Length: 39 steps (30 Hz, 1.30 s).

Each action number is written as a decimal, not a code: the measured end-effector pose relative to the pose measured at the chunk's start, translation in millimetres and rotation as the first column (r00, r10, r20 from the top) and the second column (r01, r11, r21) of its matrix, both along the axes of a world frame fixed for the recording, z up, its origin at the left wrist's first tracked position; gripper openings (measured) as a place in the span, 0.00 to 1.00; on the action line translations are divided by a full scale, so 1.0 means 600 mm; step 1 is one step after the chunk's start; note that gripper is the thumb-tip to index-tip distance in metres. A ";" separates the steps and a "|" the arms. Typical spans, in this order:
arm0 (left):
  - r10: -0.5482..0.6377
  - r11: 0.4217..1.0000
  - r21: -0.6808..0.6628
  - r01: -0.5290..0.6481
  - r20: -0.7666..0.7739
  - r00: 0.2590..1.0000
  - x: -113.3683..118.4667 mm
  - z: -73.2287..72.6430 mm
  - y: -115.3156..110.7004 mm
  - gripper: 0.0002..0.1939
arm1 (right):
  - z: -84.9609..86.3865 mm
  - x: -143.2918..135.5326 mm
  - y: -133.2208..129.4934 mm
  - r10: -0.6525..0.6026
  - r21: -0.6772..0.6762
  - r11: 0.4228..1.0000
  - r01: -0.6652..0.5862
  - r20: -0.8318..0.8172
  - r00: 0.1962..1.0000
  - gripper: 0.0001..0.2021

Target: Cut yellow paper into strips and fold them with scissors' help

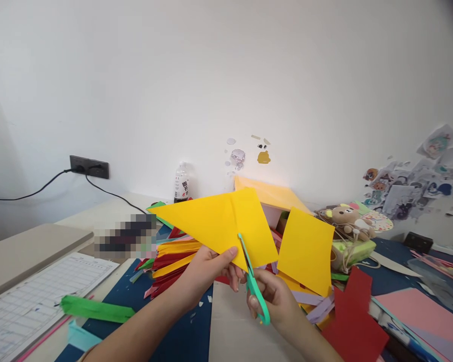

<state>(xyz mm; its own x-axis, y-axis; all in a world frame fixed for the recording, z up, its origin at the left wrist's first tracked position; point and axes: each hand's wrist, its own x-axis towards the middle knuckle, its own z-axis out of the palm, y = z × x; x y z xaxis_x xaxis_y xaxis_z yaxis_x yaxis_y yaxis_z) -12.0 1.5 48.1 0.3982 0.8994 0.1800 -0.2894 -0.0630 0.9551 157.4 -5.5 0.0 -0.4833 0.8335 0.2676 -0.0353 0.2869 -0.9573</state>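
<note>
Between thumb and fingers, my left hand (pixel 217 264) pinches the lower edge of a large sheet of yellow paper (pixel 207 213) held up over the desk. A long point of the sheet reaches to the left, and a crease runs down near its middle. My right hand (pixel 270 294) is closed around the handles of turquoise scissors (pixel 254 289). Their blades lie on the sheet from its lower edge upward, just right of my left thumb. Behind my left wrist lies a pile of red and yellow paper strips (pixel 173 261).
Another yellow sheet (pixel 305 251) and red paper (pixel 357 322) lie to the right, near a bear figure (pixel 345 216). A bottle (pixel 181 183) stands by the wall. On the left are a green folded strip (pixel 98 308), a printed form (pixel 49 296) and a wall socket (pixel 89 167) with cables.
</note>
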 end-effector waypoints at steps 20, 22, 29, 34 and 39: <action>-0.100 0.995 0.017 0.098 0.109 0.989 0.003 -0.021 0.008 0.17 | -0.012 -0.007 0.002 -0.021 0.002 1.000 0.022 -0.062 0.998 0.17; -0.103 0.995 0.022 0.101 0.114 0.988 0.004 -0.021 0.006 0.18 | -0.009 -0.006 0.001 -0.025 -0.007 1.000 0.024 -0.054 0.998 0.17; -0.104 0.994 0.031 0.101 0.106 0.989 0.005 -0.020 0.003 0.18 | -0.010 -0.005 -0.002 -0.061 -0.009 0.998 0.061 -0.047 0.997 0.16; 0.026 1.000 -0.012 -0.025 0.167 0.986 -0.001 -0.007 0.000 0.14 | -0.004 -0.004 -0.001 -0.084 -0.044 0.995 0.084 0.001 0.996 0.18; 0.265 0.964 0.051 -0.263 -0.034 0.964 -0.013 0.005 0.007 0.14 | 0.014 0.007 -0.001 -0.008 -0.057 0.998 0.010 0.046 0.999 0.20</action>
<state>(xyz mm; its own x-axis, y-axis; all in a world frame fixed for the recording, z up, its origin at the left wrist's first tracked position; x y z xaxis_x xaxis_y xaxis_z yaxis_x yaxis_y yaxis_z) -19.7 5.7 51.0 0.1558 0.9647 0.2122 -0.2185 -0.1758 0.9599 161.6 -6.2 8.3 -0.4864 0.8512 0.1972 0.0114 0.2318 -0.9727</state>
